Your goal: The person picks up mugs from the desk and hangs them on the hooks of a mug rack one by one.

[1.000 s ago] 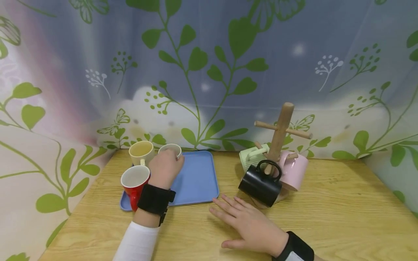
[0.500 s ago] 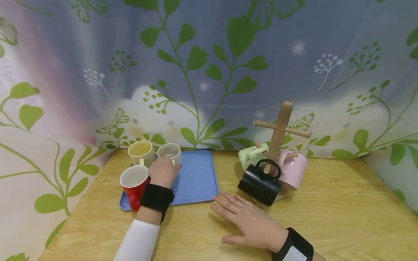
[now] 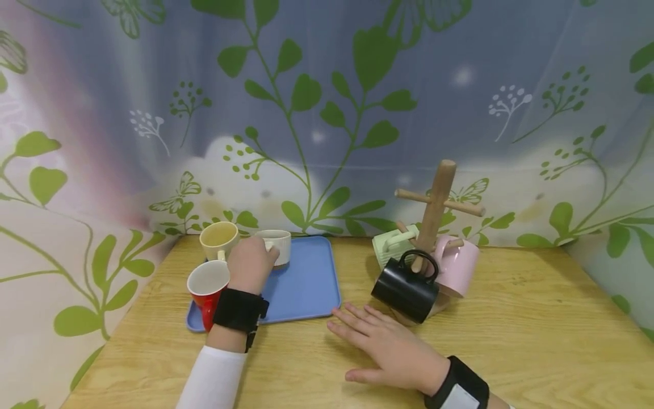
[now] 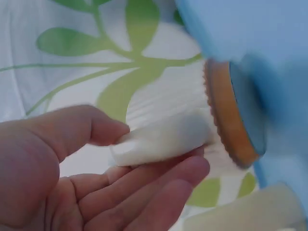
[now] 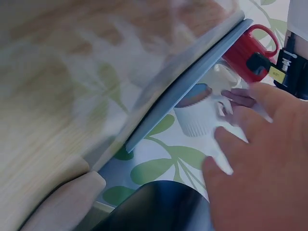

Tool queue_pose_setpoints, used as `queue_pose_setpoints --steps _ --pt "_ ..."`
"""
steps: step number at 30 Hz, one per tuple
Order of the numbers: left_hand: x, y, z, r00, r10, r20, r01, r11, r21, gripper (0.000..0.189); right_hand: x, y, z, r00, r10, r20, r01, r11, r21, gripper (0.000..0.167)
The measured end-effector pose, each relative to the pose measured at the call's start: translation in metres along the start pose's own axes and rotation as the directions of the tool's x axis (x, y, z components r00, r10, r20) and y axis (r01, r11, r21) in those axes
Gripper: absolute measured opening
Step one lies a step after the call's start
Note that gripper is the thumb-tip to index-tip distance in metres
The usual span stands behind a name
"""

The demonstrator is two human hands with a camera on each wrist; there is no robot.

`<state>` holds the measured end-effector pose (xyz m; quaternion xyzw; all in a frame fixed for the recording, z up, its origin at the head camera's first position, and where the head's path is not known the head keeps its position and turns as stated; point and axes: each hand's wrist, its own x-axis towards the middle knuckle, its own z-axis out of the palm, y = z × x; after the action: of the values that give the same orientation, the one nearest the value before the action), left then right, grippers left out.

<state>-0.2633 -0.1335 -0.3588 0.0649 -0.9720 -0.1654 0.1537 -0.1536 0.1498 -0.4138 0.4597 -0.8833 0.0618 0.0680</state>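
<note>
My left hand (image 3: 250, 264) pinches the handle of a white ribbed mug (image 3: 282, 244) over the back of the blue tray (image 3: 306, 289). Thumb and fingers lie around that handle (image 4: 163, 139) in the left wrist view, where the mug's brown base band (image 4: 224, 106) shows close to the tray. Left of this hand, a red mug (image 3: 206, 287) with a white inside and a yellow mug (image 3: 219, 238) stand on the tray. My right hand (image 3: 385, 349) is spread palm down at the table, holding nothing, its fingertips near the tray's front right corner and a black mug.
A wooden mug tree (image 3: 440, 193) stands to the right. The black mug (image 3: 406, 289), a pink mug (image 3: 458, 270) and a light green mug (image 3: 395, 247) hang on its lower pegs; upper pegs stick out sideways. A leaf-patterned curtain (image 3: 327, 113) closes off the table's back.
The left hand first lies over the white mug's front, draws back slightly, then takes its handle; the mug shifts right and its side and base now show. The right hand stays put.
</note>
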Motion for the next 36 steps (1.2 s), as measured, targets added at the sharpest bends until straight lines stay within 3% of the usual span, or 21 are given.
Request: queue_pose_setpoints --steps 3,8,12,16,20,24,26,27,30,32,33,34,36 --pt "0.0 0.002 -0.005 0.998 0.045 -0.032 -0.044 0.999 0.004 0.033 0.0 0.0 0.002 0.999 -0.018 -0.034 0.017 1.0 -0.018 0.077" --pt "-0.005 0.013 -0.015 0.996 0.086 -0.016 -0.087 0.996 -0.018 0.03 0.001 0.0 0.003 0.998 -0.006 -0.06 0.004 0.999 -0.033 0.077" --pt "-0.014 0.024 -0.028 0.99 0.133 -0.042 -0.136 0.988 -0.075 0.029 0.003 0.0 0.002 0.998 0.006 -0.062 -0.008 1.0 -0.029 0.078" --pt "-0.027 0.035 -0.044 0.976 0.2 -0.085 -0.212 0.963 -0.168 0.028 0.005 0.001 0.002 0.997 0.017 -0.078 -0.018 1.0 -0.01 0.077" --pt "-0.039 0.048 -0.057 0.966 0.243 -0.087 -0.257 0.927 -0.272 0.031 0.006 0.003 0.0 0.993 0.017 -0.117 -0.02 1.0 -0.019 0.079" --pt "-0.05 0.059 -0.064 0.961 0.27 -0.068 -0.276 0.895 -0.352 0.032 0.006 0.005 -0.014 0.974 -0.006 -0.225 -0.003 0.999 -0.042 0.077" --pt "-0.054 0.062 -0.065 0.958 0.279 -0.074 -0.286 0.885 -0.367 0.031 0.005 0.009 -0.031 0.937 -0.027 -0.347 0.011 0.999 -0.046 0.07" --pt "-0.055 0.063 -0.066 0.956 0.283 -0.08 -0.292 0.882 -0.37 0.03 0.004 0.012 -0.041 0.903 -0.035 -0.428 0.022 0.999 -0.035 0.065" --pt "-0.057 0.064 -0.065 0.951 0.292 -0.102 -0.309 0.881 -0.359 0.028 -0.005 0.025 -0.071 0.745 -0.025 -0.666 0.031 1.0 -0.003 0.057" --pt "-0.056 0.064 -0.064 0.949 0.298 -0.108 -0.316 0.883 -0.347 0.028 -0.014 0.035 -0.089 0.636 0.047 -0.77 -0.034 0.999 0.033 0.059" --pt "-0.055 0.063 -0.063 0.949 0.299 -0.105 -0.317 0.884 -0.344 0.028 -0.019 0.04 -0.096 0.593 0.097 -0.799 -0.078 0.995 0.062 0.062" --pt "-0.055 0.063 -0.063 0.949 0.299 -0.099 -0.315 0.885 -0.342 0.028 -0.023 0.046 -0.101 0.561 0.147 -0.815 -0.128 0.988 0.09 0.066" --pt "-0.054 0.061 -0.062 0.951 0.298 -0.083 -0.308 0.889 -0.34 0.028 -0.032 0.057 -0.109 0.518 0.247 -0.819 -0.22 0.964 0.151 0.072"
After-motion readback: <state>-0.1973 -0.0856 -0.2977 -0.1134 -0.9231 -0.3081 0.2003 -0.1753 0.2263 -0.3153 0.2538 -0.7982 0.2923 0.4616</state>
